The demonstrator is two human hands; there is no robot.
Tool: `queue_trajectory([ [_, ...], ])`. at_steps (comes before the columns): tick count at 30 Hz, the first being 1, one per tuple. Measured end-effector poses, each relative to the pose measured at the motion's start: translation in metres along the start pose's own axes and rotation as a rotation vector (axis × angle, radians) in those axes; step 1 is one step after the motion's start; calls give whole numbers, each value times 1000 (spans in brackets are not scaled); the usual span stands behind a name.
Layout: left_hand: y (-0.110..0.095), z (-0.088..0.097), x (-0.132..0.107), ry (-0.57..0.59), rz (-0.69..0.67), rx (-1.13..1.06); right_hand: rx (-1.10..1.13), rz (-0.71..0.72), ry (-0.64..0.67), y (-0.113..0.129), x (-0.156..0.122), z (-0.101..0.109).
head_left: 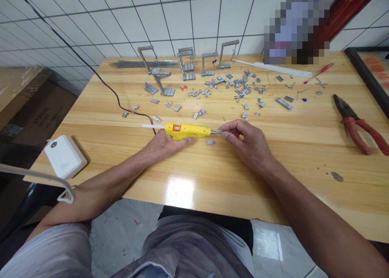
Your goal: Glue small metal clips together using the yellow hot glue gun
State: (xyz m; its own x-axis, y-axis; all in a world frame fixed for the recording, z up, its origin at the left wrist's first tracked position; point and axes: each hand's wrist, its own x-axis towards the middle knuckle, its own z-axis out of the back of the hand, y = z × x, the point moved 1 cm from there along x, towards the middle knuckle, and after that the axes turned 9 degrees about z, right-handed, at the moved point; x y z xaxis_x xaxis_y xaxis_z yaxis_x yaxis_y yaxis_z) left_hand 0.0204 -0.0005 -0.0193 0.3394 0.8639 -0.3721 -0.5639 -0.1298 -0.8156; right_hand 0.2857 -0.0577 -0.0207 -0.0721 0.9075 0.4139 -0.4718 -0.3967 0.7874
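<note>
My left hand (pixel 162 144) is wrapped round the grip of a yellow glue gun (pixel 187 130), which lies level above the wooden table (pixel 212 176) with its nozzle pointing right and a white glue stick out the back. My right hand (pixel 246 142) pinches a small grey metal piece (pixel 220 130) right at the nozzle tip. Another small metal piece (pixel 210 142) lies on the table just below the nozzle.
Several small grey metal pieces (pixel 240 89) are scattered across the far middle. Bent metal stands (pixel 185 63) line the far edge. Red-handled pliers (pixel 358 124) lie at right, a red pen (pixel 319 73) beyond. A white power adapter (pixel 64 155) sits at left, black cord (pixel 121 103) running back.
</note>
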Motion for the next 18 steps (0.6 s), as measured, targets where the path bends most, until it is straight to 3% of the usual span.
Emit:
queue_trajectory([
  [18, -1, 1, 0, -5, -33, 39, -4, 0, -12, -1, 0, 0],
])
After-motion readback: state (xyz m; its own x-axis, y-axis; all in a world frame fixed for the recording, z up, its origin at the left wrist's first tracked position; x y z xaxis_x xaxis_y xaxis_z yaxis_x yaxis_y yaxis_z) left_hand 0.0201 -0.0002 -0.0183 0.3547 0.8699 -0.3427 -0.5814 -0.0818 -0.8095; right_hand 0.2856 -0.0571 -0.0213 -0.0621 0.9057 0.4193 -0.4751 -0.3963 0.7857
